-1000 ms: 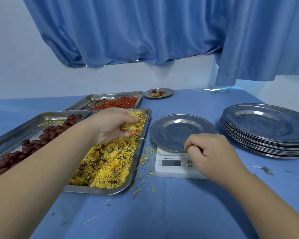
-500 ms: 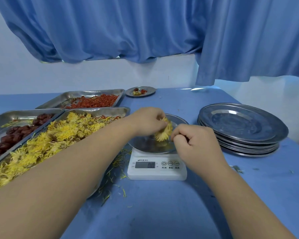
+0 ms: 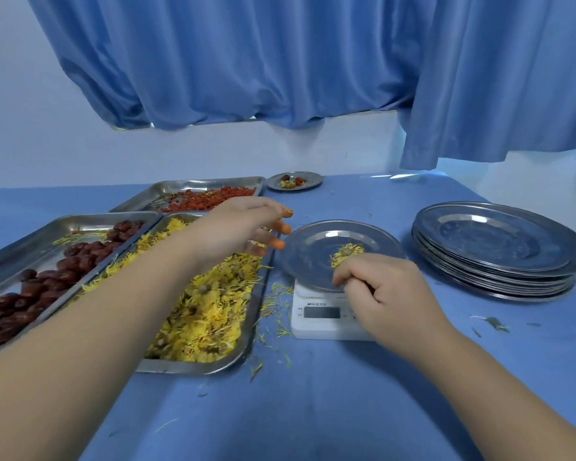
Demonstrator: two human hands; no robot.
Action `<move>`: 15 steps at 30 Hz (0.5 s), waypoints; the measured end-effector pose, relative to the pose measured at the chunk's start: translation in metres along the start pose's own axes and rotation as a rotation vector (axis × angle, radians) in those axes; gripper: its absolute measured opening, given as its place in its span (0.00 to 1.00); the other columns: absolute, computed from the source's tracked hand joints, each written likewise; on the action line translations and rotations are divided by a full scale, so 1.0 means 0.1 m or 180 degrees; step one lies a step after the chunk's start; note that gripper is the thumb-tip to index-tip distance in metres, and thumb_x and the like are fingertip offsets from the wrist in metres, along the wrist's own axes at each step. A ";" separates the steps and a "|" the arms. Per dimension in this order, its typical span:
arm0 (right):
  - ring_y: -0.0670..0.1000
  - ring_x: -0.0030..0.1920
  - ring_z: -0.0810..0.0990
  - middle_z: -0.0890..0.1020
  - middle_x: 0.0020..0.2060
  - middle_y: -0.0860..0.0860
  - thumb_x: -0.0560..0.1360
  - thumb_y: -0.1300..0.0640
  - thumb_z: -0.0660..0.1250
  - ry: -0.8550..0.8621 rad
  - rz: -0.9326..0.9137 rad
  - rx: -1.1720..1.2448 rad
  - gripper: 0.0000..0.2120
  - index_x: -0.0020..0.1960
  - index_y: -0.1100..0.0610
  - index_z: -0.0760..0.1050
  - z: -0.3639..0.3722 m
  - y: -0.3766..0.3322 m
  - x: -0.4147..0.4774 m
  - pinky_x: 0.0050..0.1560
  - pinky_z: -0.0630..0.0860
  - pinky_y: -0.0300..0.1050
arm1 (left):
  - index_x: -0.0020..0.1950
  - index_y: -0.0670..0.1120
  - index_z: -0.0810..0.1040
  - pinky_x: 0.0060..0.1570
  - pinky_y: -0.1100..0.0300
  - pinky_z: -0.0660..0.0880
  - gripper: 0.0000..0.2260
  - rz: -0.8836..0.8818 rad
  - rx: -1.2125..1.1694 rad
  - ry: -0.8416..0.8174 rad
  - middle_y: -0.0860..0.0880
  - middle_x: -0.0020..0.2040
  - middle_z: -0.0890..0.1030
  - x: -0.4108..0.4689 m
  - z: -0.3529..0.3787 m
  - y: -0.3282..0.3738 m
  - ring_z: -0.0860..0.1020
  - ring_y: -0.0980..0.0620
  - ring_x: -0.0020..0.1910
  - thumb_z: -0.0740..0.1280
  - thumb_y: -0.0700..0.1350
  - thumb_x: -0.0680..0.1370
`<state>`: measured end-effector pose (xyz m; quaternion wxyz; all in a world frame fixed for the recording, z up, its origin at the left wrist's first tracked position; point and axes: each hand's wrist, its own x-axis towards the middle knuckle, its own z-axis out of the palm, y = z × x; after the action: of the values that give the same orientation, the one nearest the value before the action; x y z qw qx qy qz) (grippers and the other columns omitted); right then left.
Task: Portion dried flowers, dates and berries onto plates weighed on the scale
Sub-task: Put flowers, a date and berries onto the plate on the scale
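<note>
Flowers (image 3: 346, 253), a small yellow clump, lie near the middle of the plate (image 3: 316, 247) that sits on the scale (image 3: 326, 314), toward the right half of the tabletop (image 3: 313, 410). The plate rests there so each addition registers on the display, whose reading is too blurred to make out. Half a second ago the left hand held that clump over the plate; now the left hand (image 3: 243, 227) has let go and pulled back over the far end of the flower tray (image 3: 243, 327), fingers spread and empty apart from a few petals stuck to them, likely heading for another pinch. The right hand (image 3: 389, 294) rests at the plate's near rim with fingers curled in; whether it pinches the rim or a few petals I cannot tell, though it seems placed to steady the plate. The date tray (image 3: 47, 234) and the berry tray (image 3: 167, 191) lie toward the left edge, a filled plate (image 3: 313, 181) sits near the far edge, and spare plates (image 3: 499, 247) are stacked at the right edge within reach.
</note>
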<state>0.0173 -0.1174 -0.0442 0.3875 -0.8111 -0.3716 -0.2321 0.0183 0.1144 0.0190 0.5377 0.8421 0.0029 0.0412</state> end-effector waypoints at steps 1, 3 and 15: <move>0.45 0.35 0.74 0.77 0.30 0.44 0.68 0.62 0.59 0.0064 -0.0062 0.0094 0.10 0.37 0.56 0.78 0.04 -0.06 0.01 0.35 0.72 0.45 | 0.55 0.49 0.82 0.46 0.54 0.78 0.09 -0.0001 -0.0069 0.0064 0.48 0.50 0.85 -0.08 -0.11 -0.04 0.84 0.48 0.46 0.64 0.50 0.80; 0.44 0.36 0.73 0.75 0.33 0.43 0.70 0.63 0.59 0.0102 -0.0198 0.0154 0.10 0.41 0.56 0.79 0.17 -0.19 0.09 0.38 0.71 0.44 | 0.54 0.50 0.82 0.44 0.56 0.80 0.09 -0.0046 -0.0071 0.0226 0.49 0.50 0.85 -0.24 -0.37 -0.12 0.84 0.48 0.46 0.65 0.50 0.80; 0.44 0.37 0.73 0.71 0.44 0.42 0.76 0.58 0.62 -0.0476 -0.0086 -0.0214 0.08 0.53 0.50 0.77 0.77 -0.53 0.13 0.38 0.73 0.45 | 0.52 0.50 0.81 0.45 0.56 0.77 0.08 -0.0575 -0.0133 0.1767 0.48 0.54 0.84 -0.89 -1.94 -0.80 0.83 0.55 0.44 0.64 0.51 0.79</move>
<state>-0.0095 -0.0284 -0.0571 0.3281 -0.8336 -0.4025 -0.1883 -0.0817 0.3194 0.0212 0.5350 0.7837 0.2240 0.2221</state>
